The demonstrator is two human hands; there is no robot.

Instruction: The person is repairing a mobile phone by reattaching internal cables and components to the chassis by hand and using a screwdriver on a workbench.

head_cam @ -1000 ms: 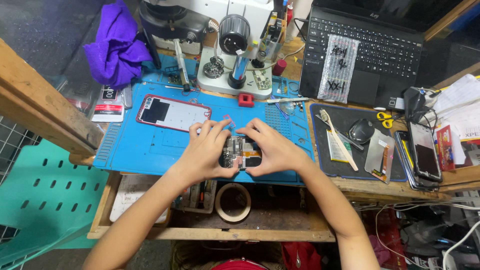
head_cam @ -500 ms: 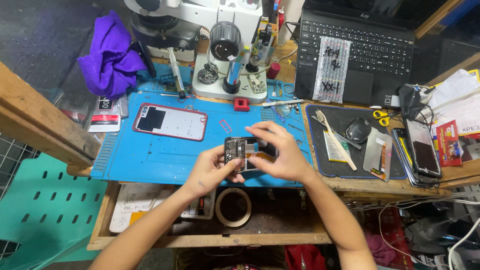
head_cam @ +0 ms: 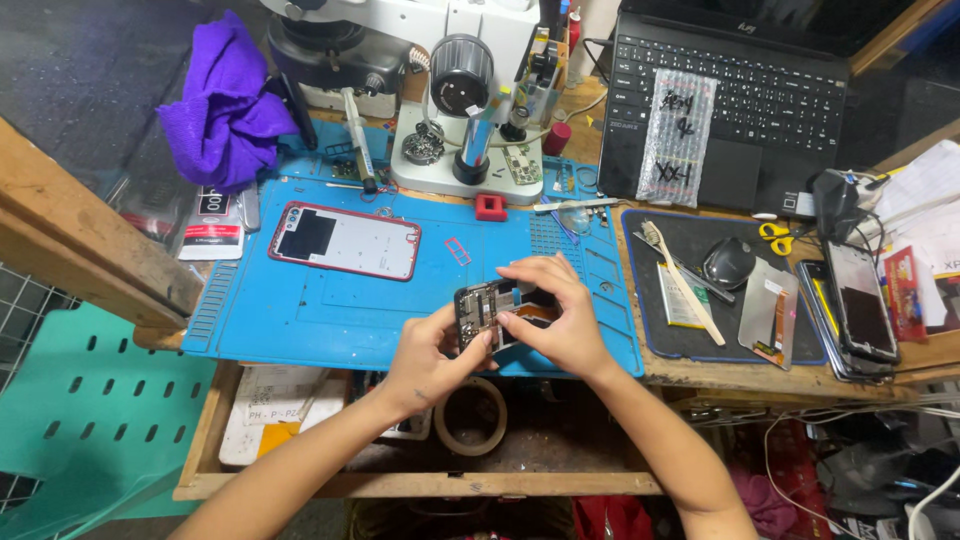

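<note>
Cluttered with tools, the tabletop [head_cam: 700,375] carries a blue mat [head_cam: 330,310]. Above its near edge both hands, left hand [head_cam: 432,350] and right hand [head_cam: 555,320], grasp an opened phone [head_cam: 490,310], insides bare. Its back cover [head_cam: 345,240] lies apart, so reassembly looks unfinished.

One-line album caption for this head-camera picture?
Both hands, left hand and right hand, hold an opened phone above a blue mat.

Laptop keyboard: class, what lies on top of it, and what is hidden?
A clear bubble-wrap bag with handwriting lies across the laptop keys and touchpad edge. The keys beneath it show only dimly; the bag's contents cannot be made out.
</note>
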